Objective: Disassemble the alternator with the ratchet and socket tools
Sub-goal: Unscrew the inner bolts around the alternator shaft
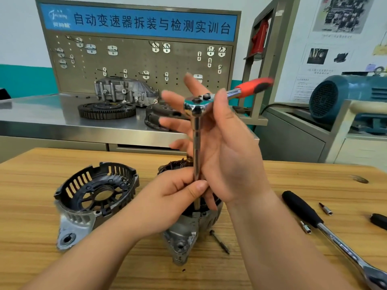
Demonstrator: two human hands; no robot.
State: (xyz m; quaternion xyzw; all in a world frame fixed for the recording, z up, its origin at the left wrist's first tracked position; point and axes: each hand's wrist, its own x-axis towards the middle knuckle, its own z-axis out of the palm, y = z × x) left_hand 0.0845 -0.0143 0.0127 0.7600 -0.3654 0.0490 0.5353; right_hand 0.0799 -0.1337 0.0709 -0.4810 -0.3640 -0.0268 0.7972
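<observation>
The alternator body (pixel 184 233) stands on the wooden table, partly hidden by my hands. Its removed end housing (pixel 94 195) lies open-side up to the left. A ratchet with a red and black handle (pixel 253 86) stands above the alternator on a long chrome extension bar (pixel 196 143) that runs straight down into it. My left hand (pixel 173 197) pinches the lower part of the extension bar between thumb and fingers. My right hand (pixel 222 143) is beside the ratchet head (pixel 194 102), fingers spread and straight, with the thumb against the ratchet's neck.
A loose long bolt (pixel 219 241) lies right of the alternator. A larger black-handled ratchet (pixel 326 229), two small sockets (pixel 306 227) (pixel 325 208) and a black handle (pixel 379 220) lie at the right. Behind is a steel bench (pixel 52 122) with gearbox parts and a pegboard.
</observation>
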